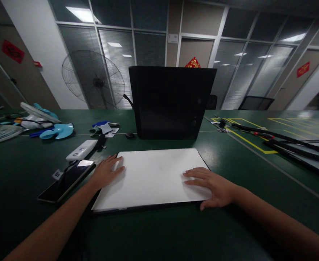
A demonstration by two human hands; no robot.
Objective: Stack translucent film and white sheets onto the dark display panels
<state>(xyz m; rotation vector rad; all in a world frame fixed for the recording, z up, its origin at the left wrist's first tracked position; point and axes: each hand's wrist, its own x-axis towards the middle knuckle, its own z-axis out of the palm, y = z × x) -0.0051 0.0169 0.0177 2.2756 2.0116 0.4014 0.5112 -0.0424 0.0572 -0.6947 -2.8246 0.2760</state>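
Note:
A flat white rectangular panel with a dark edge [154, 181] lies on the green table in front of me. My left hand [106, 171] rests over its left side, fingers apart, with the fingertips on the white surface. At the right side, my right hand [209, 185] lies with its fingers spread over the panel and its thumb by the near right corner. Neither hand is wrapped round anything. Left of my left hand is a black smartphone [64, 183], and beyond it a white power bank [81, 150] with a black strap.
A large black box [172, 103] stands behind the panel. Light-blue fan blades [57, 131] and a white fan grille [3, 134] lie at the left. Black tubes [292, 139] stretch across the right side of the green table [159, 235]. A standing fan [96, 81] is behind the table.

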